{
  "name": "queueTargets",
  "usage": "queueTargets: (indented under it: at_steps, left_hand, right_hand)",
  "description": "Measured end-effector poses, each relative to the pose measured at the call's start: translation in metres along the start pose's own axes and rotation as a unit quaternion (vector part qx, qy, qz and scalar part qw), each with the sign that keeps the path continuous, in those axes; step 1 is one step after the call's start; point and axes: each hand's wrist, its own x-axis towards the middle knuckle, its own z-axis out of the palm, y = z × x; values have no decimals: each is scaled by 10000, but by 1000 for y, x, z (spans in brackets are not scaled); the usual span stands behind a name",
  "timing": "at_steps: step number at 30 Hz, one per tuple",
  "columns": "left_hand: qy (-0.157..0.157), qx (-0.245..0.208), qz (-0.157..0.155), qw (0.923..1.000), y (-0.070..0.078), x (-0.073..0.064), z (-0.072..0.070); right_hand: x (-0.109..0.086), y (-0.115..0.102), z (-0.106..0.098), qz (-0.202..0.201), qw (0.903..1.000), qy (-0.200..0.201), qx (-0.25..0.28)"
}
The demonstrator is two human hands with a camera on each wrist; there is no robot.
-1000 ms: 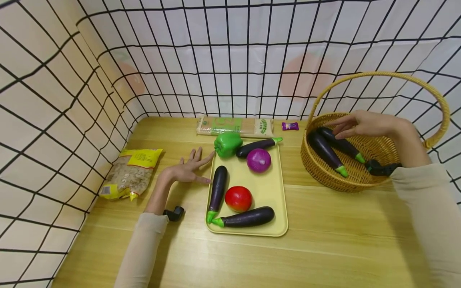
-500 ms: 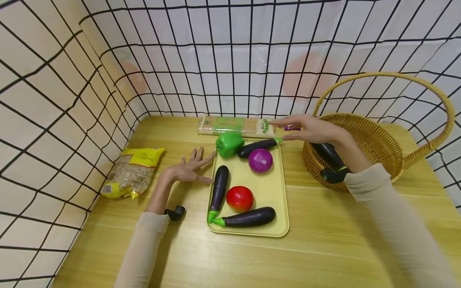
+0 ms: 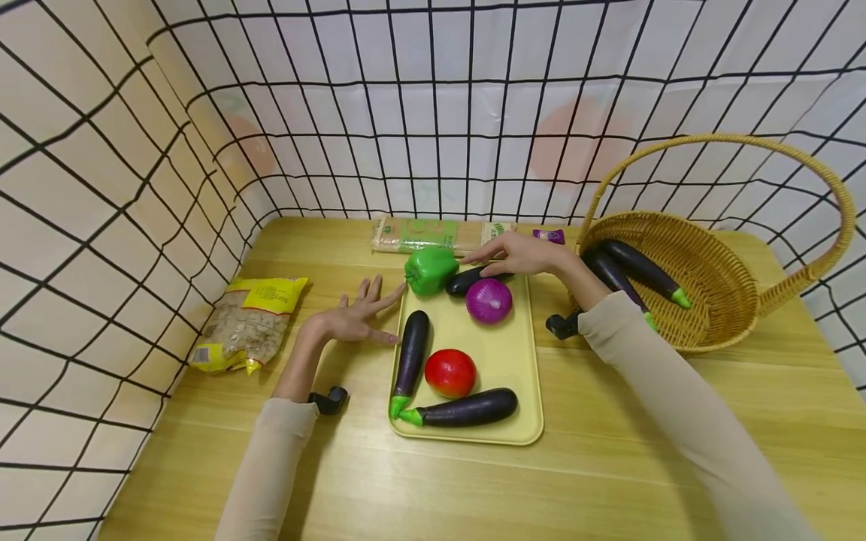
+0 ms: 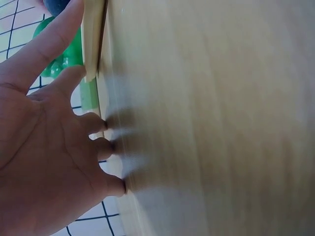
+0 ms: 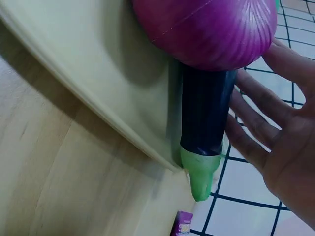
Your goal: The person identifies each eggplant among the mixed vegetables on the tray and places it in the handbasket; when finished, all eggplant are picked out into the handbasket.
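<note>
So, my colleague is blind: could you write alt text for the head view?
A person's right hand is over an eggplant on a yellow tray; the left hand, fingers spread, is at the tray's left edge. Two more eggplants, a pepper, an onion and a tomato lie on the tray, and a basket at right holds two eggplants.

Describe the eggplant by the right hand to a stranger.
On the table is a yellow tray. At its far edge, beside the green pepper, the eggplant lies by the right hand. Unlike the tray's other two eggplants, it sits right behind the purple onion.
</note>
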Motion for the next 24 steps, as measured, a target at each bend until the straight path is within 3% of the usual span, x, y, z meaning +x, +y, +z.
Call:
queueTargets:
  at_steps: [8, 13, 24]
  left_hand:
    - [11, 17, -7, 10000, 1, -1, -1]
    - [10, -14, -35, 10000, 1, -2, -1]
    - [-21, -60, -82, 9999, 2, 0, 0]
  right_hand:
    - [7, 6, 2, 252, 9995, -174, 48]
    - [9, 10, 2, 102, 9997, -202, 117]
    - [1, 1, 0, -88, 9993, -109, -337]
